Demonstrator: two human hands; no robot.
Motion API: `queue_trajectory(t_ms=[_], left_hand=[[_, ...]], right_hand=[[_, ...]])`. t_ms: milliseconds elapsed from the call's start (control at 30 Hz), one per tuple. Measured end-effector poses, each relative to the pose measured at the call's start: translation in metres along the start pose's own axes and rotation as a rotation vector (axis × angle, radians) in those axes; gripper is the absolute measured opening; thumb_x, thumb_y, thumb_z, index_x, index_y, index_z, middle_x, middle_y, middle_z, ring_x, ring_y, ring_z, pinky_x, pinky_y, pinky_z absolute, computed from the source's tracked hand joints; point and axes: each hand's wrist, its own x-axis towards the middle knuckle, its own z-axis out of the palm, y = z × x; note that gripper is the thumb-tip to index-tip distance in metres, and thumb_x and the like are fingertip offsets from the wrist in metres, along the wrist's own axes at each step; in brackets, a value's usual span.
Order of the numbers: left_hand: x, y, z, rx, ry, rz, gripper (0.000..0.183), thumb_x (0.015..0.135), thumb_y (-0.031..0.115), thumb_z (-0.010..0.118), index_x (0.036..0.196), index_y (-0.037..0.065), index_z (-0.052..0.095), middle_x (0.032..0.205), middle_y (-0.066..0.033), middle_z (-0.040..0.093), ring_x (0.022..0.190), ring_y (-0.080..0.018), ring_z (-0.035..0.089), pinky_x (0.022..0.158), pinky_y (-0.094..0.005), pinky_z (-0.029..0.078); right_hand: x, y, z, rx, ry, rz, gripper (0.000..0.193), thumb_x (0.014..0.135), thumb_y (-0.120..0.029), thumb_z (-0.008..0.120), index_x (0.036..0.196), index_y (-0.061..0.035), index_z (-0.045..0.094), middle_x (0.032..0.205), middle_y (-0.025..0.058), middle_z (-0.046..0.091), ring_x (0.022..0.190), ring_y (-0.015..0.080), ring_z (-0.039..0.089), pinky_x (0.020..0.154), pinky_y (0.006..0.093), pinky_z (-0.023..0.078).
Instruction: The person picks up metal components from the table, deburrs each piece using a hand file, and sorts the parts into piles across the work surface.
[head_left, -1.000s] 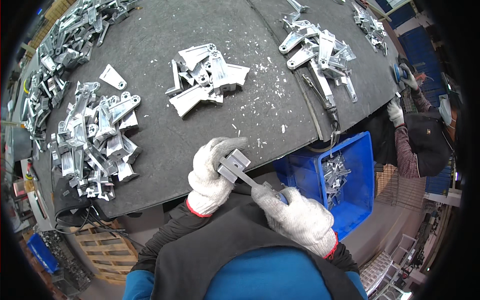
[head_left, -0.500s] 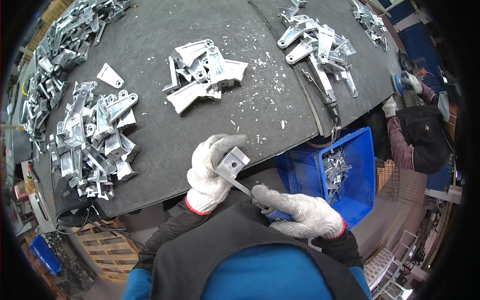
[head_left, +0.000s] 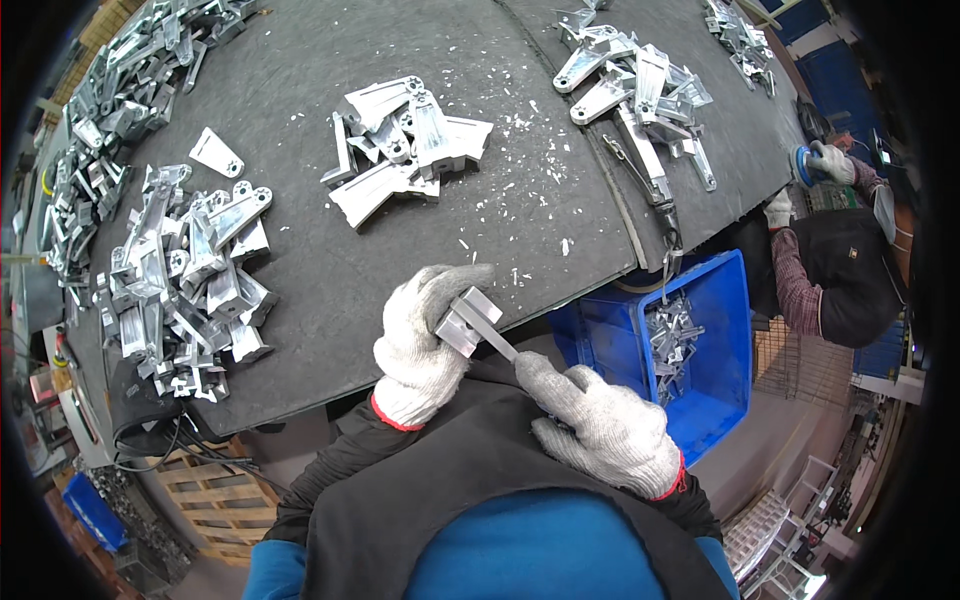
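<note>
My left hand (head_left: 412, 340), in a white knit glove, is closed around a silver metal bracket (head_left: 457, 334) with a blocky end. It holds the bracket just off the table's front edge, above my lap. My right hand (head_left: 612, 430), also gloved, grips a narrow flat file (head_left: 490, 331), its index finger stretched along the tool. The file's blade lies across the bracket's blocky end; its handle is hidden under the right hand.
On the dark table (head_left: 330, 290) lie a middle heap of brackets (head_left: 410, 145), a left heap (head_left: 190, 280) and a right heap (head_left: 650, 90). An air tool (head_left: 650, 180) lies near the edge. Below stands a blue bin (head_left: 735, 340) holding metal parts. A co-worker (head_left: 840, 270) is at right.
The bracket has turned in my left hand, and the file now lies over its blocky end. My right hand has shifted slightly right and changed its tilt. The co-worker's blue-disc tool has moved slightly.
</note>
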Motion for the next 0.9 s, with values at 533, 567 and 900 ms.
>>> queue_trajectory(t_ms=[533, 567, 900], left_hand=[[0.008, 0.011, 0.001, 0.017, -0.101, -0.139, 0.03, 0.097, 0.01, 0.061, 0.121, -0.006, 0.069, 0.114, -0.0146, 0.071, 0.109, -0.0239, 0.069, 0.094, -0.0341, 0.055], [0.01, 0.01, 0.003, 0.018, -0.093, -0.139, 0.029, 0.098, 0.009, 0.06, 0.121, -0.006, 0.069, 0.113, -0.0145, 0.071, 0.111, -0.024, 0.069, 0.095, -0.0341, 0.054], [0.049, 0.05, -0.001, -0.143, -0.219, -0.644, 0.049, 0.091, -0.011, 0.054, 0.139, 0.0, 0.055, 0.106, -0.0075, 0.066, 0.09, -0.0158, 0.068, 0.085, -0.029, 0.054]], right_hand=[[0.009, 0.008, 0.019, -0.423, 0.327, 0.023, 0.052, 0.09, -0.021, 0.071, 0.139, -0.0363, 0.063, 0.09, 0.0135, 0.064, 0.064, 0.0357, 0.069, 0.054, 0.0467, 0.057], [0.012, 0.009, 0.016, -0.444, 0.313, 0.066, 0.057, 0.09, -0.021, 0.072, 0.143, -0.0364, 0.061, 0.092, 0.014, 0.064, 0.065, 0.0358, 0.069, 0.056, 0.0468, 0.057], [0.041, 0.06, -0.03, 0.021, 0.282, 0.174, 0.092, 0.084, -0.027, 0.078, 0.163, -0.0153, 0.032, 0.121, 0.0311, 0.06, 0.105, 0.0484, 0.064, 0.091, 0.0488, 0.055]])
